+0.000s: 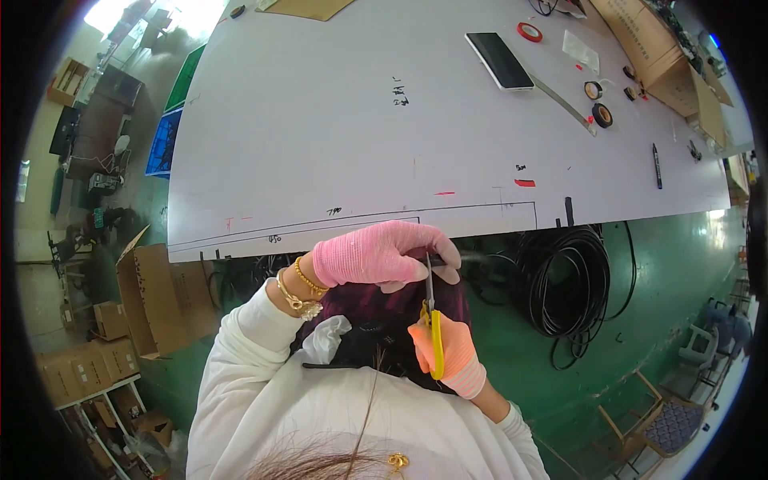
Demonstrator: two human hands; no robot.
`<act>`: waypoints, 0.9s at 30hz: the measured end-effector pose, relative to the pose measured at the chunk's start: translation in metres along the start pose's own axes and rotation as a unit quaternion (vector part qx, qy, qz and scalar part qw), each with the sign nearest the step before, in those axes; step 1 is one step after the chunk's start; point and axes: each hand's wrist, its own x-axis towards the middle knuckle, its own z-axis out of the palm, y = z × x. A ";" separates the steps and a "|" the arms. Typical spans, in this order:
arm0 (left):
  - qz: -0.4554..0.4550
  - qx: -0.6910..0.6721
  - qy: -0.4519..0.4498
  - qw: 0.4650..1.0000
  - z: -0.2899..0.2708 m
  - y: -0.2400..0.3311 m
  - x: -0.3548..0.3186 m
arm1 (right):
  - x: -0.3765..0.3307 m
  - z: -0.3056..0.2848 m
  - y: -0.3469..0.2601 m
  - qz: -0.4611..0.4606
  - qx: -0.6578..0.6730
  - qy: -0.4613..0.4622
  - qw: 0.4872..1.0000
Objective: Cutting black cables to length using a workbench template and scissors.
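Observation:
Yellow-handled scissors (437, 344) are gripped in my right hand (460, 362), which wears an orange striped glove. Their metal blades point away from me, up to the fingertips of my left hand (372, 254). That hand, in a pink glove, is closed in a pinch at the table's near edge. Whatever it pinches is too small and too blurred to name. Both hands are above my lap, just in front of the white table (320, 136). A crumpled white cloth or tissue (324, 340) lies on my lap.
On the table are a phone-like tablet (500, 61), a steel ruler (564, 104), a red tape roll (529, 32), black tape rolls (602, 116) and a marker (657, 166). A coil of black cable (564, 280) hangs below the edge. Cardboard boxes (152, 300) stand left.

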 end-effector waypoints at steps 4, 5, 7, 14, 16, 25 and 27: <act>0.005 0.030 0.009 0.999 -0.001 0.001 -0.002 | 0.003 -0.010 0.013 0.002 -0.047 0.016 0.999; 0.003 0.011 0.021 1.000 -0.004 0.001 -0.006 | 0.003 -0.019 0.040 -0.140 -0.051 0.072 0.986; 0.001 -0.011 0.039 0.999 -0.005 -0.002 -0.013 | -0.002 -0.022 0.050 -0.191 0.031 0.211 0.958; 0.024 0.026 0.112 0.993 0.010 -0.010 -0.068 | 0.030 -0.041 0.009 -0.305 -0.385 0.250 0.834; -0.039 0.033 0.258 0.965 -0.001 -0.009 -0.119 | 0.029 -0.044 0.003 -0.307 -0.382 0.245 0.837; 0.161 -0.009 0.295 0.942 0.030 -0.040 -0.125 | 0.049 0.015 -0.063 -0.415 -0.415 0.155 0.795; 0.304 -0.070 0.342 0.886 0.035 -0.061 -0.105 | 0.053 0.036 -0.073 -0.431 -0.418 0.117 0.791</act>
